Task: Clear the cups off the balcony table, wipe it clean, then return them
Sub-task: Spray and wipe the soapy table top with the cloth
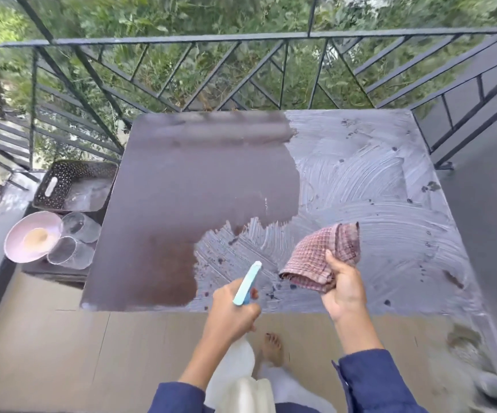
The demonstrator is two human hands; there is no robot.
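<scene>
"Cups (79,227) in the hands?"
"No. The right hand (342,290) squeezes a checked cloth (321,257) just over the table (199,180). The left hand (232,308) is curled round a spray bottle (247,284) at the table's near edge. The arm hides part of its white bottom."
"So where are the cups?"
"Two clear ones sit low, left of the table, right beside a pink bowl (31,236). They look blurry."
"And the table?"
"White streaks on its right side, dark on its left."
</scene>
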